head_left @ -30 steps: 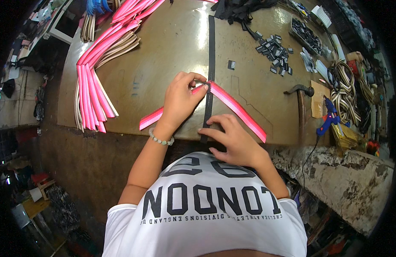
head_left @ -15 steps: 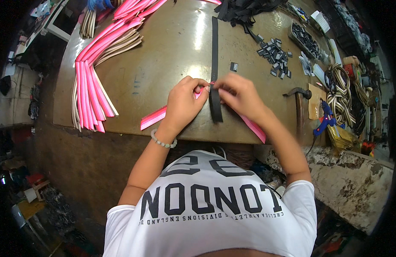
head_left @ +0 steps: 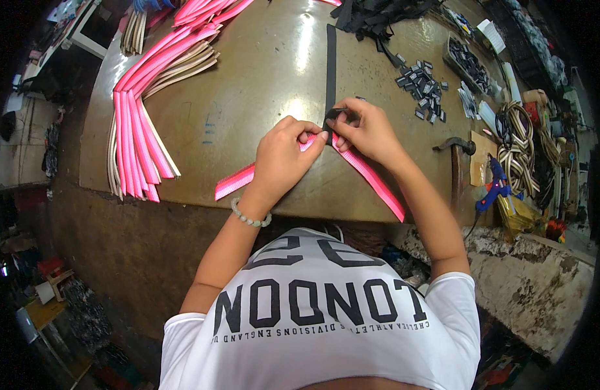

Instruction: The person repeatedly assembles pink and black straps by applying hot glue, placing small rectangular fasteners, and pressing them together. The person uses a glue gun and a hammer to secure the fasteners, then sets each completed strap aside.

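A pink webbing strap [head_left: 371,181] lies bent in front of me, its two ends slanting down to the left and right. Across its middle runs a black fabric strip [head_left: 331,65], whose far part lies straight along the table. My left hand [head_left: 287,148] is closed, thumb and finger pinching the pink strap beside the crossing. My right hand [head_left: 365,128] is closed on the near part of the black strip, which is folded up over the pink strap. The fingers hide part of the fold.
Bundled pink and beige straps [head_left: 136,140] lie at the left. Small black labelled pieces [head_left: 422,88] and a heap of black strips [head_left: 384,19] are at the far right. A hammer [head_left: 457,162], a blue glue gun [head_left: 496,182] and coiled cords [head_left: 517,140] line the right edge.
My right hand has taken the near end of the black strip, which hung toward me, and folded it up and away over the pink strap. My left hand keeps its pinch.
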### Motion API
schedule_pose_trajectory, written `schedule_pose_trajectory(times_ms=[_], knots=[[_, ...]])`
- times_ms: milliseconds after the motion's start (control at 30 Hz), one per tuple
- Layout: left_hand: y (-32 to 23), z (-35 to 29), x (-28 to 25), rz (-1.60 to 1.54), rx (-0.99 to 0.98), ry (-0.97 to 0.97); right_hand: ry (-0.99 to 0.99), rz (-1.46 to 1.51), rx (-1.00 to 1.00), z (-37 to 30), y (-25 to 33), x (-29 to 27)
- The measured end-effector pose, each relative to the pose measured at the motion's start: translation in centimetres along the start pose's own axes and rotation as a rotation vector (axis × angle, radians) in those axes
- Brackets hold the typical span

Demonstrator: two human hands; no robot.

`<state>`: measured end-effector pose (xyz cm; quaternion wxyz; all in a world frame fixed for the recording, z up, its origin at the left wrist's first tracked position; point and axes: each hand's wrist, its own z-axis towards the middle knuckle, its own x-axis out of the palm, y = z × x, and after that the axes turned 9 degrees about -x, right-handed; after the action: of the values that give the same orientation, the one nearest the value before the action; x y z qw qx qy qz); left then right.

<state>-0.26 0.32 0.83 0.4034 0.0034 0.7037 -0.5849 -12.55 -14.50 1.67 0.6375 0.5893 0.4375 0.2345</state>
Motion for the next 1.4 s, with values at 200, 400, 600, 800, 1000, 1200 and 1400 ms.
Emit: schedule_pose_trajectory(times_ms=[200, 400, 600, 800, 1000, 1200, 1400], knots=[[-1.0, -0.6, 0.7, 0.134, 0.049, -0.096, -0.144, -0.445, -0.221, 0.1, 1.5, 0.4], [-0.6, -0.5, 0.4, 0.086, 0.059, -0.026, -0.163, -0.663, -0.605, -5.3, 0.3, 2.7], [0.4, 0.0, -0.1, -0.038, 0.033, 0.037, -0.061, -0.863, -0.540, -6.9, 0.4, 4.4], [0.3, -1.7, -1.6, -0.112, 0.082, -0.002, -0.562, -0.908, -0.312, -10.0, -1.7, -2.3], [0.6, -3.1, -1.6, 0.044, 0.065, -0.076, -0.844, -0.969, 0.313, -15.1, -2.6, -8.6], [0.4, -3.1, -0.1, 0.027, 0.087, -0.079, -0.583, -0.588, -0.182, -12.2, 3.6, 1.8], [0.3, -3.3, -0.2, 0.029, 0.090, -0.106, -0.416, -0.548, -0.150, -10.8, 2.9, 3.6]])
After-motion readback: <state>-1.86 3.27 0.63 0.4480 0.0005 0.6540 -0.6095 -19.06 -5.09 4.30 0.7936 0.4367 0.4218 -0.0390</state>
